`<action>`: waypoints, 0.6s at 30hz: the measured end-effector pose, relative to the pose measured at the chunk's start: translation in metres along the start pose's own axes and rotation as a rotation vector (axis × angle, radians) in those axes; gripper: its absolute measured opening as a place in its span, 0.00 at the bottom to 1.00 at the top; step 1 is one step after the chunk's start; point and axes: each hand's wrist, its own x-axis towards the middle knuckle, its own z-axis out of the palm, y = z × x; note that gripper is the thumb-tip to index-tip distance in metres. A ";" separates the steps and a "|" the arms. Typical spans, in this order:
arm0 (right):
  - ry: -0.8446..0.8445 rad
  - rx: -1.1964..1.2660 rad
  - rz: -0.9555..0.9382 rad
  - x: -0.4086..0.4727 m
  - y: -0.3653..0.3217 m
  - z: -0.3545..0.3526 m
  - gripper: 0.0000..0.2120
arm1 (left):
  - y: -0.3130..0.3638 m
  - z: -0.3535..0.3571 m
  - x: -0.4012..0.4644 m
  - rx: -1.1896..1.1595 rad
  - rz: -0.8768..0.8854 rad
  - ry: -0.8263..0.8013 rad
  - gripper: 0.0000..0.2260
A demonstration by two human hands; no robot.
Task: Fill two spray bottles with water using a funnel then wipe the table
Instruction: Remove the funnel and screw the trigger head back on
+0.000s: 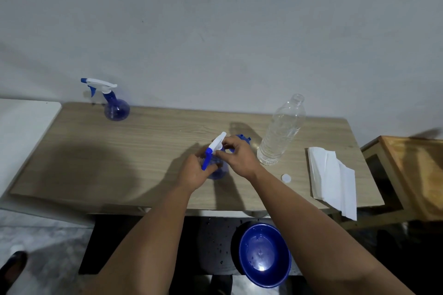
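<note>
Two hands on blue spray bottle at table centre: left hand grips body, right hand pinches white spray head, nozzle end tilted up-far. Funnel, probably, just behind. Second spray bottle far left, upright, nozzle pointing left. Paper towel right.

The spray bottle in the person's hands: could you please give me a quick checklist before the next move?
1. Left hand steadies the near spray bottle: ok.
2. Right hand on its spray head: ok.
3. Head fully tightened: cannot tell.
4. Far spray bottle upright, capped: ok.
5. Water bottle capped: not ok; cap lies on the table.
6. Paper towels ready: ok.
</note>
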 end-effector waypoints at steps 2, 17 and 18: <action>0.033 -0.002 -0.013 0.001 0.002 0.002 0.07 | -0.004 0.001 0.001 0.030 -0.003 0.016 0.11; 0.052 0.175 0.038 -0.035 -0.033 0.000 0.19 | -0.033 -0.041 -0.096 0.089 -0.097 0.278 0.29; 0.043 0.196 0.033 -0.040 -0.038 0.005 0.16 | -0.038 -0.048 -0.103 0.112 -0.101 0.329 0.28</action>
